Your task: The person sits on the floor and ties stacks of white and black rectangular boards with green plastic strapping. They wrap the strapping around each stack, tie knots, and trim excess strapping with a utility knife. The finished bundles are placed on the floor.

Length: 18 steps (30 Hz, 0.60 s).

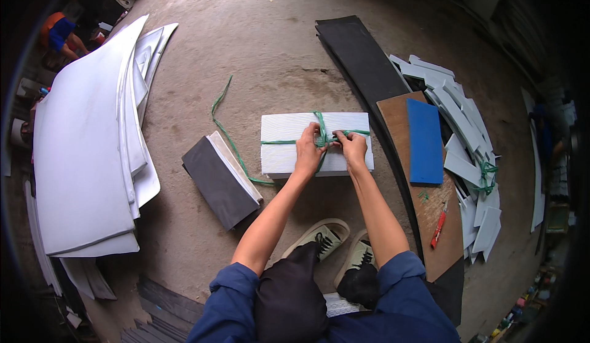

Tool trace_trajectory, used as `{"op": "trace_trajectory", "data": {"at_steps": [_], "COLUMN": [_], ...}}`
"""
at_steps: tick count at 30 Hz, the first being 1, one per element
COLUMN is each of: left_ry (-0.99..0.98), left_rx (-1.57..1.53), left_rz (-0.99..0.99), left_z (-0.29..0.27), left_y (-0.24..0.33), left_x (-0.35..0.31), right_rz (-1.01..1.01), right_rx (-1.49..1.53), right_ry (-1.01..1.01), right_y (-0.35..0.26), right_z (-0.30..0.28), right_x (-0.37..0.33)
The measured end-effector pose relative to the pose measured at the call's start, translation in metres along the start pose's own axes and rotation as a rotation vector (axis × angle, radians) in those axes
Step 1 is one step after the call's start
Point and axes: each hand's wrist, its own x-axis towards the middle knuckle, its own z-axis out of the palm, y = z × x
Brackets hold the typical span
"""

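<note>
In front of my feet lies a stack of white ribbed sheets [283, 126] on the floor. Green plastic twine [278, 142] runs around it both lengthwise and crosswise, crossing near the middle of the top. My left hand [309, 150] is closed on the twine at the crossing. Just right of it, my right hand [351, 146] pinches the twine too, fingertips almost meeting the left ones. Whether a knot sits between the fingers is hidden. A loose length of green twine [222, 128] trails over the floor to the left of the stack.
Left of the stack lie dark and pale boards [220, 183]. Large white sheets [92, 140] pile up farther left. To the right are long black strips [362, 60], a brown board [393, 119] with a blue panel [425, 143] and red cutter [439, 229], and white offcuts [461, 116]. Another person [60, 33] crouches far left.
</note>
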Motion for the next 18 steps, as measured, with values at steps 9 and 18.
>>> {"op": "trace_trajectory", "data": {"at_steps": [9,18], "left_ry": [0.010,-0.167], "left_rx": [0.179,0.166], "left_rz": [0.060,0.095], "left_z": [-0.005,-0.039], "left_y": [-0.002,0.000], "left_x": [-0.003,0.014], "right_rz": [0.025,-0.398], "right_rx": [0.072,-0.603], "right_ry": [-0.121,-0.056], "right_y": [0.002,-0.022], "right_z": [-0.005,-0.027], "right_x": [0.005,-0.022]}}
